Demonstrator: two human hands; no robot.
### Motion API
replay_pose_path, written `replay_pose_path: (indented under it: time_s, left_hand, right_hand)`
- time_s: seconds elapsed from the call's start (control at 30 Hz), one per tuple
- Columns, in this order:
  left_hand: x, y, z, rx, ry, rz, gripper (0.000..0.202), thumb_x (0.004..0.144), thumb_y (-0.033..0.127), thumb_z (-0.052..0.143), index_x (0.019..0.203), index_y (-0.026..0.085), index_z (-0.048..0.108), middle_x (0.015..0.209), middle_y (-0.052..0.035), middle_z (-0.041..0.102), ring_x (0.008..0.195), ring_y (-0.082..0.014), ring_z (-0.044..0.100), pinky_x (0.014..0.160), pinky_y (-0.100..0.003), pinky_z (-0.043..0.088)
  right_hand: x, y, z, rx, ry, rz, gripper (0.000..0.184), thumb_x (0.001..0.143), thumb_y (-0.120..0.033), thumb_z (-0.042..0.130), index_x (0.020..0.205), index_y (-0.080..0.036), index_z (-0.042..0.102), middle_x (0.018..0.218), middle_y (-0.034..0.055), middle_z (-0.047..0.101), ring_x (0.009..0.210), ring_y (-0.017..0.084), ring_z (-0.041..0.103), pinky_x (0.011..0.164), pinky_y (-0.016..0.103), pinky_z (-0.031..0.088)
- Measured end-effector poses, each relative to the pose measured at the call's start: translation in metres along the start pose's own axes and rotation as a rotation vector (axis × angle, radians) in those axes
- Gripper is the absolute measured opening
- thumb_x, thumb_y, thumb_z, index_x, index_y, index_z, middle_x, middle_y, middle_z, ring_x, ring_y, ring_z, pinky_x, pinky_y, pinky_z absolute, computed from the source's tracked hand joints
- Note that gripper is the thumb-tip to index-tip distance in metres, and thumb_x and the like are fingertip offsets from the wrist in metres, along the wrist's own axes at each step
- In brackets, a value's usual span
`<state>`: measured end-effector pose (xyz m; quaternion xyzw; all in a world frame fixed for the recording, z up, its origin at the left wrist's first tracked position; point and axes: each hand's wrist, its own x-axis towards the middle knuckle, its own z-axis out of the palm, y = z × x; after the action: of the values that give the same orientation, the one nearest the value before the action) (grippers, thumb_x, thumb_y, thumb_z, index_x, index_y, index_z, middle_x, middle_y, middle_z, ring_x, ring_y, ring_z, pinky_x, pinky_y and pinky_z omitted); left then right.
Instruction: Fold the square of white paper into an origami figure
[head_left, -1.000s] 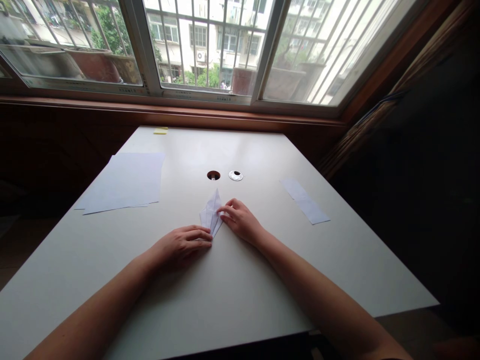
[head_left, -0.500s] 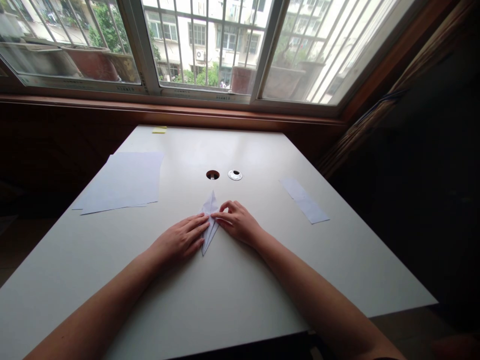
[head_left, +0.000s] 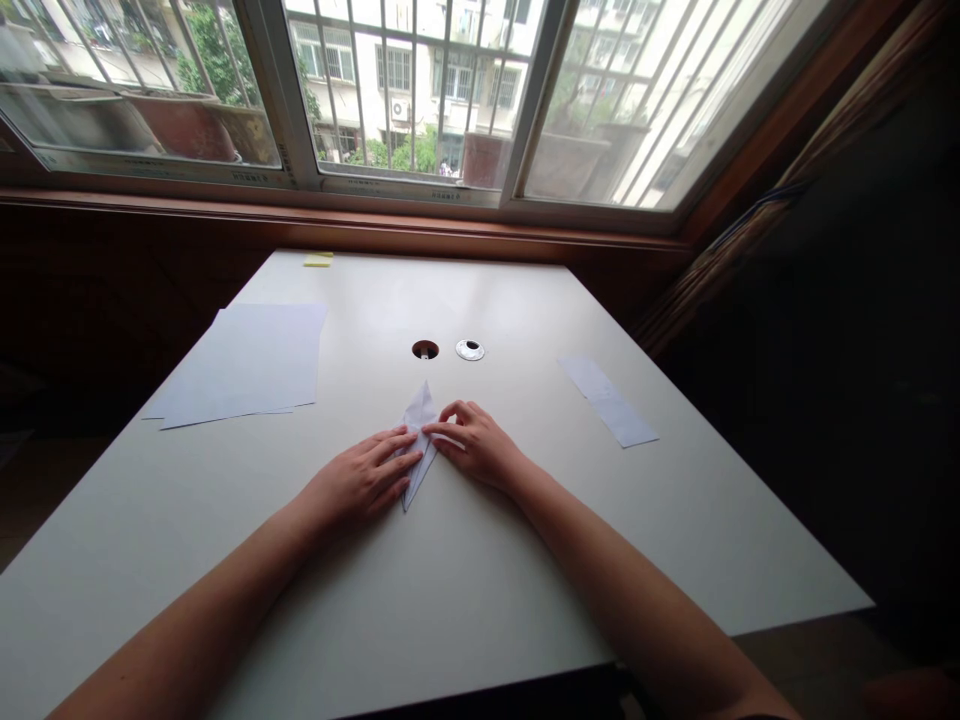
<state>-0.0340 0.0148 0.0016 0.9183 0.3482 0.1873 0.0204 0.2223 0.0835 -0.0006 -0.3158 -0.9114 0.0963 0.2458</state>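
Observation:
A white folded paper point(head_left: 418, 412), a narrow pointed kite shape, lies on the white table point(head_left: 465, 590) in front of me. My left hand point(head_left: 360, 482) rests palm down on its left side, fingers stretched flat over the fold. My right hand point(head_left: 478, 446) meets it from the right with fingers bent, fingertips pinched on the paper's right edge near the middle. The paper's far tip and near tip stick out beyond the hands; its middle is hidden under the fingers.
A stack of white sheets point(head_left: 247, 365) lies at the left, a white paper strip point(head_left: 607, 401) at the right. Beyond the fold are a cable hole point(head_left: 425, 349) and a metal cap point(head_left: 470, 350). A yellow note point(head_left: 317, 261) sits by the window sill.
My left hand has slid from the paper's near tip up onto its left side, fingers now flat on it. The right hand shifted slightly left. Little has moved in the last half second.

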Motion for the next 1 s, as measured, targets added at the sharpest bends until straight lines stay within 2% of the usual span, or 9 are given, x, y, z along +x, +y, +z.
replay_pose_path:
  time_s: [0.23,0.47,1.0]
  left_hand:
    - [-0.0014,0.0003,-0.0014,0.035,0.017,-0.050,0.038,0.098,0.025,0.050,0.134,0.021,0.057,0.142,-0.0097,0.054,0.136,-0.0271,0.048,0.111,-0.045,0.049]
    - [0.0001,0.0023,-0.0048,0.044,0.047,-0.078,0.033,0.097,0.029,0.053,0.127,0.020,0.062,0.134,-0.0092,0.061,0.128,-0.0255,0.055,0.108,-0.044,0.050]
    - [0.0009,0.0030,-0.0031,0.088,0.129,-0.079,0.029,0.097,0.020,0.051,0.122,0.021,0.064,0.118,-0.0071,0.071,0.103,-0.0228,0.064,0.087,-0.040,0.059]
  right_hand:
    - [0.0003,-0.0002,-0.0009,0.004,-0.010,0.005,0.030,0.095,-0.034,0.060,0.124,-0.034,0.065,0.110,0.0068,0.060,0.092,0.020,0.053,0.087,0.037,0.049]
    - [-0.0003,-0.0002,-0.0016,-0.003,-0.038,-0.021,0.032,0.092,-0.039,0.063,0.124,-0.033,0.066,0.112,0.0069,0.060,0.091,0.020,0.052,0.089,0.038,0.048]
    - [-0.0009,0.0004,-0.0011,-0.011,-0.034,-0.049,0.030,0.093,-0.038,0.063,0.122,-0.032,0.067,0.111,0.0068,0.060,0.091,0.020,0.052,0.087,0.037,0.049]
